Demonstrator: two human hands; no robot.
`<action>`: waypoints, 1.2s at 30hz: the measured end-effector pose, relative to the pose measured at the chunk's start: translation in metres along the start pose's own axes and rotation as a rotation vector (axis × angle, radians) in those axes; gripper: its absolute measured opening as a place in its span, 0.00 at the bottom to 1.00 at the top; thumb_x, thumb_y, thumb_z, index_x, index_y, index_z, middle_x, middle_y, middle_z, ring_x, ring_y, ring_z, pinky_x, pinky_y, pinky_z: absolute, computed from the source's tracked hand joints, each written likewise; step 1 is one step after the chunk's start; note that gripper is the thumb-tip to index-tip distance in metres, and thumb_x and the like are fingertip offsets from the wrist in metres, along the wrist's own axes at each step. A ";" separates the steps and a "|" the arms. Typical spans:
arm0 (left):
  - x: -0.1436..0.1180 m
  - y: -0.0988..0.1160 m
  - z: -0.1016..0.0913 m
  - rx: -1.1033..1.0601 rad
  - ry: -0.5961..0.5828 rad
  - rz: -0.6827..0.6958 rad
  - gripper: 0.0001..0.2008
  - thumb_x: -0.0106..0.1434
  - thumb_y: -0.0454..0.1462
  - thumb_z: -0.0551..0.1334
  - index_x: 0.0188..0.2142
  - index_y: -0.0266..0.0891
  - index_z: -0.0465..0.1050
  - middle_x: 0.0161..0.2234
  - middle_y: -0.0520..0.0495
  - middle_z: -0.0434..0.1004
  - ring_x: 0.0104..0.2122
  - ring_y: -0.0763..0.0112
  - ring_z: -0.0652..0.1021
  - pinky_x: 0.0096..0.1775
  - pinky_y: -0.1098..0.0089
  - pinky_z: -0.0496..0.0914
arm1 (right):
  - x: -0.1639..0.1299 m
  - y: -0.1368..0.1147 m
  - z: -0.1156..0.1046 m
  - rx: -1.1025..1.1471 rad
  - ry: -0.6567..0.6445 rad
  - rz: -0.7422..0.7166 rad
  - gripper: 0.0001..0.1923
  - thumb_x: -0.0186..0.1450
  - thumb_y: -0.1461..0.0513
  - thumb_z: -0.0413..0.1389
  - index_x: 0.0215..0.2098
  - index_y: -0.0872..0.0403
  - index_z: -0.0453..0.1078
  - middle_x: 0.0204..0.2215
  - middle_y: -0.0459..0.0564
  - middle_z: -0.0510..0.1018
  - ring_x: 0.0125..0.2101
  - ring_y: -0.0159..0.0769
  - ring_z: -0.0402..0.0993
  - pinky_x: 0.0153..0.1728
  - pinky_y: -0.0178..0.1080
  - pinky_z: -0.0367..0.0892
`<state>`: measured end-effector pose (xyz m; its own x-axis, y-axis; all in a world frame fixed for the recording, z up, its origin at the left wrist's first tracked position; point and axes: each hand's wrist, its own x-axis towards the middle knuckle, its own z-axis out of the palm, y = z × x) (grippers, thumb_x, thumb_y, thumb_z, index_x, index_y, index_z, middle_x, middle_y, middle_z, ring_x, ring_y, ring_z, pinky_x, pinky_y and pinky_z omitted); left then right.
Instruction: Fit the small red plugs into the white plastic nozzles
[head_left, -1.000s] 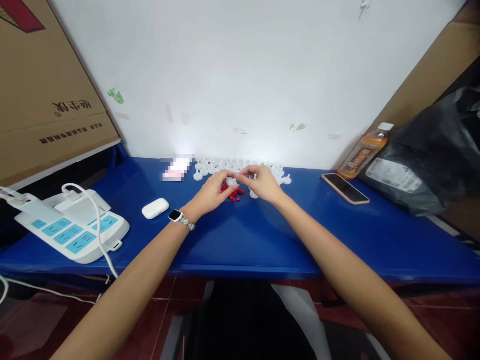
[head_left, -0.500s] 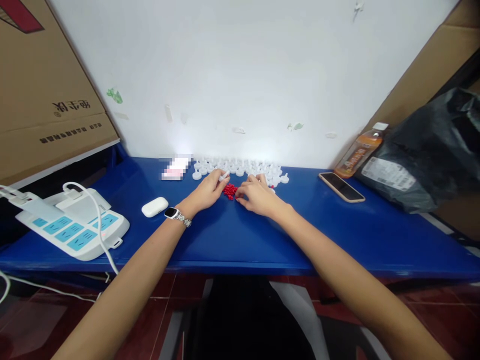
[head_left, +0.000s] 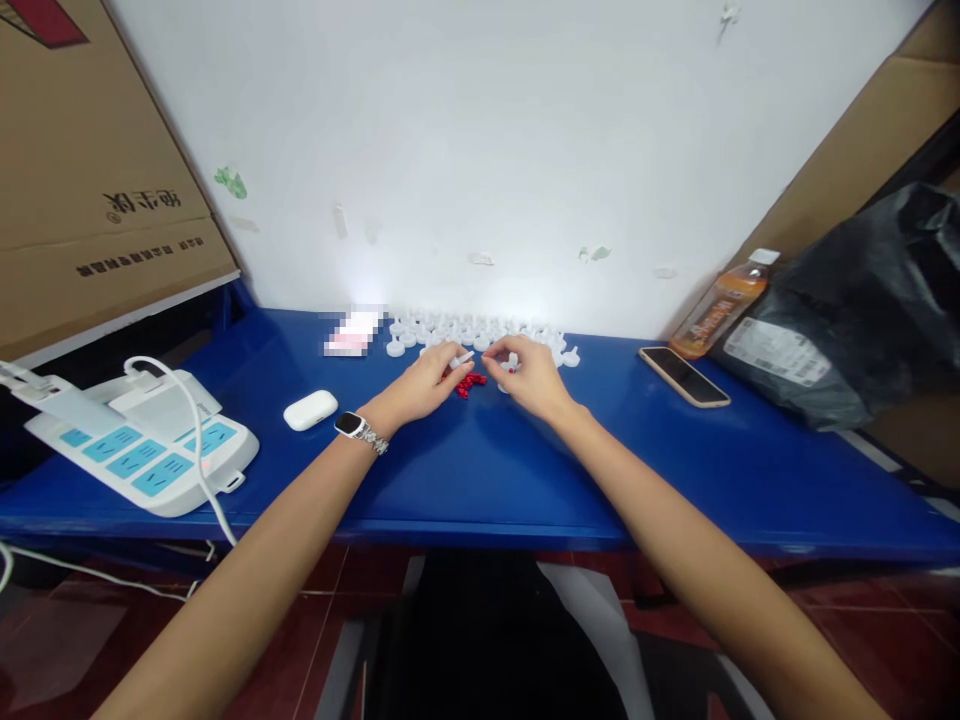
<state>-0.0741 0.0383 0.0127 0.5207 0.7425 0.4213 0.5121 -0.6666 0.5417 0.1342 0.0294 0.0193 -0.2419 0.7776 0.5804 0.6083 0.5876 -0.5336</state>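
- Head view, hands: left hand (head_left: 429,381) pinches a small white plastic piece (head_left: 463,358) at its fingertips, held just above the worktop (head_left: 480,470); the right hand (head_left: 531,374) has its fingers curled in close to something small and white, with a fleck of red at the fingertips, but whether it truly grips anything I cannot tell.
- Head view, small parts: a little heap of red bits (head_left: 468,383) lies on the worktop between the two hands, and a row of white caps (head_left: 480,332) runs along the wall just behind them.
- Handling, as a judgement: these parts look very light, stiff and smooth, so they should skid or roll at a careless touch and are easy to drop. A fingertip pinch on the sides of a white piece looks like the sound hold; the red bits are so tiny that they call for thumb and forefinger alone.
- Head view, surroundings: an earbud case (head_left: 311,410) sits left of the left wrist, which wears a watch (head_left: 350,424); a power strip (head_left: 142,455) with its cable (head_left: 196,440) lies farther left, below a cardboard box (head_left: 90,170).
- Head view, right side: a phone (head_left: 683,376), a drink bottle (head_left: 721,303) and a black bag (head_left: 862,310) stand well apart from the hands.
- Obstacles: nothing lies between the hands and the parts; only the packed caps behind leave scant room.
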 end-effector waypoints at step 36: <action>0.001 0.018 0.018 -0.083 0.027 0.011 0.13 0.73 0.48 0.50 0.45 0.42 0.57 0.36 0.45 0.74 0.36 0.61 0.77 0.37 0.62 0.68 | 0.000 -0.021 0.018 0.579 0.255 0.258 0.19 0.62 0.46 0.59 0.27 0.51 0.67 0.26 0.46 0.76 0.28 0.33 0.71 0.31 0.36 0.68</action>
<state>-0.0520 0.0261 0.0099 0.5067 0.7377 0.4461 0.4474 -0.6673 0.5954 0.1076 0.0210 0.0190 0.0850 0.8735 0.4794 0.1033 0.4708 -0.8762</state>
